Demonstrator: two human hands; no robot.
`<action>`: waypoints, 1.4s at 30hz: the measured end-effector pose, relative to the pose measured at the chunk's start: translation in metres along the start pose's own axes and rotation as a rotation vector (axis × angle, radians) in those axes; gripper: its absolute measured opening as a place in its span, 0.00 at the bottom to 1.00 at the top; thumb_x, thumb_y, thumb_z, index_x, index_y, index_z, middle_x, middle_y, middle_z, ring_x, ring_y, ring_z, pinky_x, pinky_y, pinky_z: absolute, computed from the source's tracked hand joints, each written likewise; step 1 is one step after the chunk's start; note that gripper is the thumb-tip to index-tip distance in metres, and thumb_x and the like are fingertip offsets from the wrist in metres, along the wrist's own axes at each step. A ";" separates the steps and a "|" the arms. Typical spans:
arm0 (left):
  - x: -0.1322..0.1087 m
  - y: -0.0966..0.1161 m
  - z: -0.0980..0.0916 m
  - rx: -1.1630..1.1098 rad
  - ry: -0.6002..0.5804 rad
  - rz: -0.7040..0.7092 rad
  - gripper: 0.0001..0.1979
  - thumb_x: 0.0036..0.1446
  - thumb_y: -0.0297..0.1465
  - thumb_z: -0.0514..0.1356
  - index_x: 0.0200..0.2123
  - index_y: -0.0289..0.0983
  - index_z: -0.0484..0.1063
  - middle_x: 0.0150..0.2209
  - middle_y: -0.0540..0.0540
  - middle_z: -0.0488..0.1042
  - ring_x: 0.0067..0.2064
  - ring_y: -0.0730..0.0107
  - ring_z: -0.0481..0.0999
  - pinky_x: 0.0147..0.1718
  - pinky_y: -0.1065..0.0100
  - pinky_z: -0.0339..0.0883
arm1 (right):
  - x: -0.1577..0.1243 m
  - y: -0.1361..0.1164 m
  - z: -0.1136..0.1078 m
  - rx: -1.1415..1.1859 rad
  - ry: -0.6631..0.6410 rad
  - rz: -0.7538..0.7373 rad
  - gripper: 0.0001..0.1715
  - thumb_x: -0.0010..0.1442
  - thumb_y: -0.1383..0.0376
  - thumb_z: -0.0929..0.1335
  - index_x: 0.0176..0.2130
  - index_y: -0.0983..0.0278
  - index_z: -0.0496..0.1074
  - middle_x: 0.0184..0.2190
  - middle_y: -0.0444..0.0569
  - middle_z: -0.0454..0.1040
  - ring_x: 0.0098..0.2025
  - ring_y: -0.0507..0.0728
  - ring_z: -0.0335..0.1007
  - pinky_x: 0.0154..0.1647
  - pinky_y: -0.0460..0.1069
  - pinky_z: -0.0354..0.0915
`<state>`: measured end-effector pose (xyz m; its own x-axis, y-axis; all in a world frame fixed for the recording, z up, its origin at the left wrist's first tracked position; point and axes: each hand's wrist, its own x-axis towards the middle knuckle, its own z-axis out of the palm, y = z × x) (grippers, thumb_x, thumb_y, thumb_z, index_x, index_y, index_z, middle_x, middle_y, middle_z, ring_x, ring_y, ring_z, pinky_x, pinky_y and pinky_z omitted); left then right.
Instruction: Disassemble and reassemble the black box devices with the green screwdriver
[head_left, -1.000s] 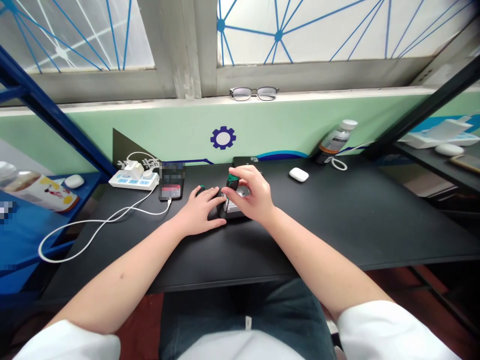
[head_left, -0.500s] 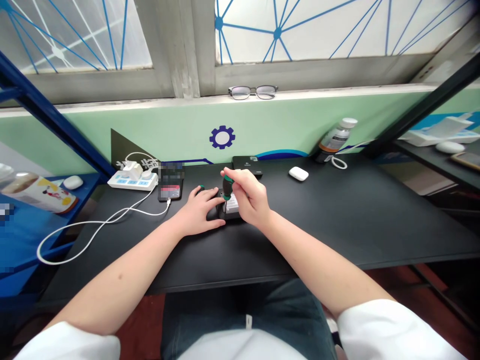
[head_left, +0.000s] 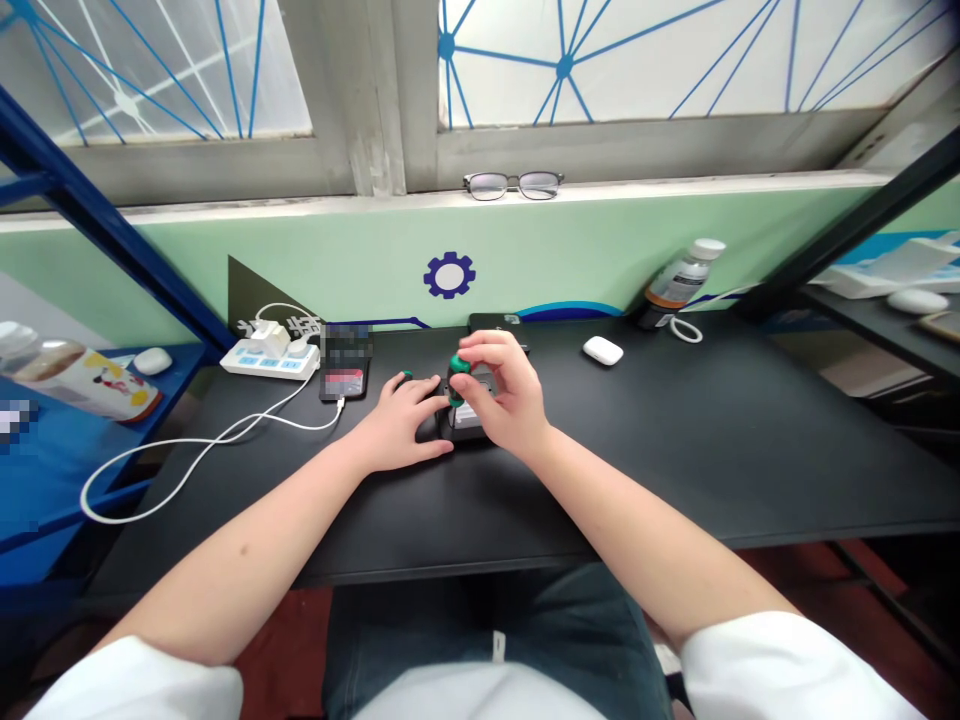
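Observation:
In my right hand (head_left: 514,395) is a screwdriver (head_left: 457,382) with a green and black handle, held upright between thumb and fingers. Its tip meets the left part of a small black device (head_left: 466,432) that has a pale label on top and lies on the desk. My left hand (head_left: 397,425) lies spread at the device's left side, index finger and thumb reaching its edge. Just beyond the left fingertips shows a bit of a green and black object (head_left: 406,376), mostly hidden. Part of the device is covered by my right hand.
Behind the hands lies a black box (head_left: 487,322). A phone (head_left: 345,365) on a white cable and a power strip (head_left: 270,358) sit left. To the right are a white earbud case (head_left: 603,350) and a bottle (head_left: 679,285). Glasses (head_left: 514,186) rest on the sill.
My right hand's fingers have opened out and shifted around the screwdriver handle, with fingertips now near its top. My left hand keeps its place. The view has shifted slightly.

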<state>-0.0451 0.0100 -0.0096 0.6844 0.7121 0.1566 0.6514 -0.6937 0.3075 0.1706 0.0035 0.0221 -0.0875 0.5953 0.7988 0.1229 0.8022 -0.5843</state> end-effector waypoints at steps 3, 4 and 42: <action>0.000 0.001 -0.001 -0.010 -0.007 -0.004 0.31 0.63 0.46 0.69 0.66 0.44 0.71 0.72 0.35 0.67 0.75 0.43 0.62 0.75 0.31 0.42 | -0.005 0.002 0.003 0.172 -0.035 0.087 0.13 0.69 0.60 0.74 0.48 0.56 0.67 0.63 0.56 0.76 0.46 0.57 0.86 0.48 0.58 0.84; 0.000 0.001 -0.001 -0.018 -0.005 -0.002 0.31 0.63 0.45 0.69 0.67 0.45 0.71 0.72 0.35 0.67 0.75 0.43 0.62 0.75 0.31 0.42 | -0.006 0.002 0.003 0.189 -0.042 0.085 0.14 0.69 0.61 0.74 0.47 0.56 0.66 0.63 0.55 0.78 0.45 0.57 0.87 0.47 0.57 0.84; 0.008 0.007 0.000 0.007 -0.010 -0.071 0.39 0.59 0.52 0.70 0.69 0.46 0.68 0.70 0.35 0.68 0.70 0.35 0.65 0.71 0.30 0.45 | -0.008 0.007 0.002 0.100 -0.083 -0.060 0.13 0.73 0.61 0.70 0.56 0.56 0.71 0.50 0.54 0.83 0.39 0.55 0.82 0.40 0.54 0.81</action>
<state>-0.0348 0.0104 -0.0064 0.6396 0.7584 0.1256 0.7005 -0.6423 0.3111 0.1705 0.0048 0.0116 -0.1732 0.5446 0.8206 0.0164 0.8347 -0.5505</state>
